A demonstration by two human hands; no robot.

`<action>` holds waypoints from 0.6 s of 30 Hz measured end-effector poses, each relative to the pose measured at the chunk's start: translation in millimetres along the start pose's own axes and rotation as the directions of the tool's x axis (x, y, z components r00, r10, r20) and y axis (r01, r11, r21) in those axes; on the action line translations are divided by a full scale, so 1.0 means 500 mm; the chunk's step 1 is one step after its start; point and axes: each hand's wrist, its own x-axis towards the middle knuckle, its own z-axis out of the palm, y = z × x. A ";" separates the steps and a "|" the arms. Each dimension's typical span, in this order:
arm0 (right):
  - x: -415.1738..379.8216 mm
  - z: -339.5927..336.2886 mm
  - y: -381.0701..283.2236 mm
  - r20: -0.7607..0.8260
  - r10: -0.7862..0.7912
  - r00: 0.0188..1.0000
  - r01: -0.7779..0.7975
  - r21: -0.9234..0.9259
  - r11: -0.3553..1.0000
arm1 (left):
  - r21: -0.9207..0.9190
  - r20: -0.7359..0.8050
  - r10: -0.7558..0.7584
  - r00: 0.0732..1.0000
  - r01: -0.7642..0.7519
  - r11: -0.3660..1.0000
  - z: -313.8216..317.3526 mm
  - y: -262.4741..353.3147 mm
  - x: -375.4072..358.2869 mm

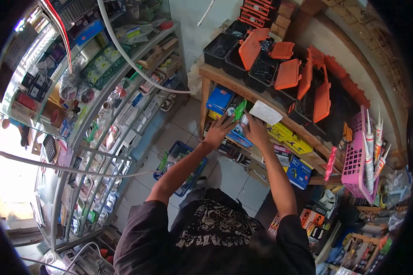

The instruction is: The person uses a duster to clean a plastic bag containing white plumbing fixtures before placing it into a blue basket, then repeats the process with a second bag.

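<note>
Both hands reach into the shelf space under a wooden bench (205, 98). My left hand (219, 131) has its fingers stretched out and spread, fingertips right at the lower edge of a shiny green packet (240, 109). Close on the right, my right hand (256, 132) has its fingers bent around the packet's pale lower part, which the fingers partly hide. Just above the right hand is a white card (266, 112). A blue box (220, 99) stands left of the packet, and a yellow box (290, 139) lies to the right.
Black bins (217, 49) with orange lids (287, 74) line the bench top. A blue basket (181, 189) of packets stands on the tiled floor (227, 176). Glass shelves (85, 121) curve along the left. A pink basket (353, 158) with sealant tubes (368, 160) hangs at right.
</note>
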 end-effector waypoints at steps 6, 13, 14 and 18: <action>0.012 0.038 0.033 -0.027 -0.028 0.999 0.025 -0.075 0.997 | -0.088 -0.051 0.042 0.998 -0.046 0.995 0.023 -0.006 0.011; 0.027 0.004 0.024 0.070 -0.005 0.998 -0.001 0.090 0.996 | -0.003 0.019 0.047 0.999 -0.047 0.999 0.013 -0.013 0.023; 0.027 0.008 0.031 0.091 -0.013 0.996 0.005 0.095 0.995 | -0.009 0.029 0.028 0.999 -0.027 1.000 -0.003 -0.006 0.021; 0.000 0.009 0.014 0.325 0.193 0.926 -0.287 0.272 0.918 | -0.042 -0.039 -0.026 0.999 0.024 0.999 -0.029 0.014 -0.017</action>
